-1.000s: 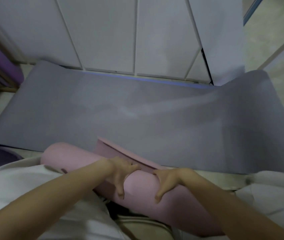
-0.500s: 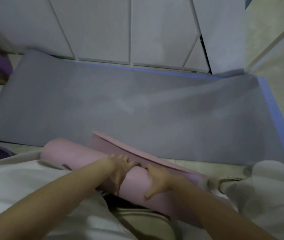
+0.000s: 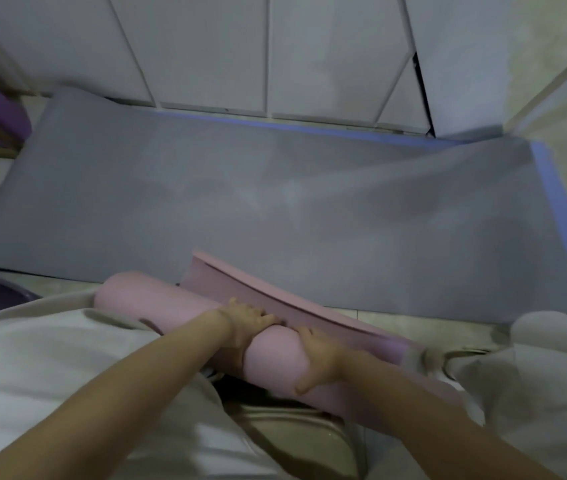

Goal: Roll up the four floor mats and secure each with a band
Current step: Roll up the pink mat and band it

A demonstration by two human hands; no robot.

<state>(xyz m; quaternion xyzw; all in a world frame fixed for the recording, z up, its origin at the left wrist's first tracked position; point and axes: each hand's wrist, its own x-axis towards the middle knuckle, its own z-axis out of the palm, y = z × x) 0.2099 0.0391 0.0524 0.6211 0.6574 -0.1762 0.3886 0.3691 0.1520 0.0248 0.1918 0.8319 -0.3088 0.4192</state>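
My left hand (image 3: 244,323) and right hand (image 3: 320,358), fingers curled over the rolled pink foam mat (image 3: 275,355), lower centre, its right end blurred

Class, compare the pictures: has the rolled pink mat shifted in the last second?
No. The pink mat keeps its left end at the near edge of the grey mat; only the camera has swung.

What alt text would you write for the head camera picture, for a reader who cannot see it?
Left hand and right hand grip a pink mat, almost fully rolled, with its last flap loose. Beyond it a grey mat lies flat on the floor, in front of white cabinet doors.
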